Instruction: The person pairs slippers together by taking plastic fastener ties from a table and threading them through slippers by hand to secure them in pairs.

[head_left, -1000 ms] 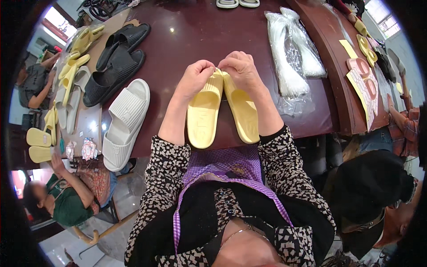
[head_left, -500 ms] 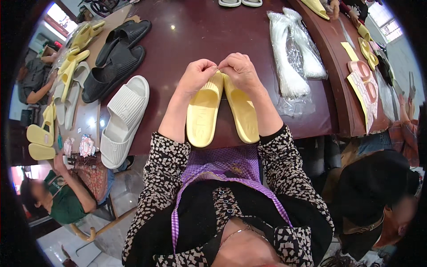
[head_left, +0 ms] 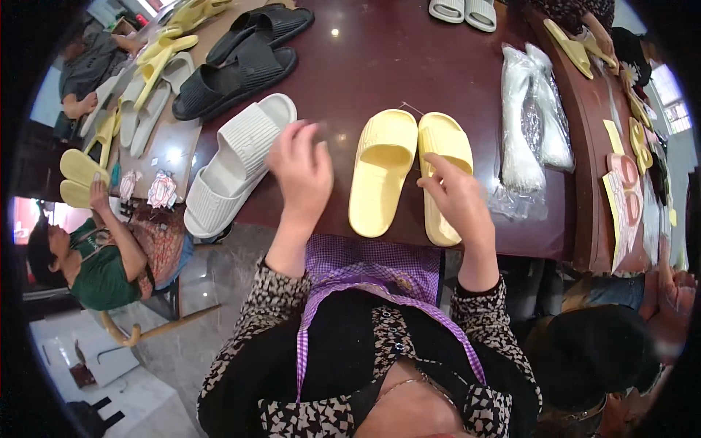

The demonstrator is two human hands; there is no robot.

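Note:
A pair of yellow slippers lies toe-away in front of me. The left yellow slipper (head_left: 383, 175) is untouched. Over the right yellow slipper (head_left: 442, 226) is my right hand (head_left: 464, 201), thumb and forefinger apart near its strap; whether they touch it I cannot tell. A thin tie (head_left: 411, 109) sticks out between the two toes. My left hand (head_left: 301, 175) is raised beside the white slippers (head_left: 244, 157), its fingers apart and slightly blurred, with nothing seen in it.
Black slippers (head_left: 234, 80) lie at the back left. Clear-wrapped bundles of white ties (head_left: 522, 124) lie to the right. Light slippers (head_left: 464, 11) are at the far edge. Beyond a raised ledge are pink slippers (head_left: 624, 186). A co-worker in green (head_left: 109, 266) holds yellow slippers at left.
Both hands have left the tie at the slipper toes. My left hand moved left toward the white slippers; my right came back over the right yellow slipper. The view has shifted.

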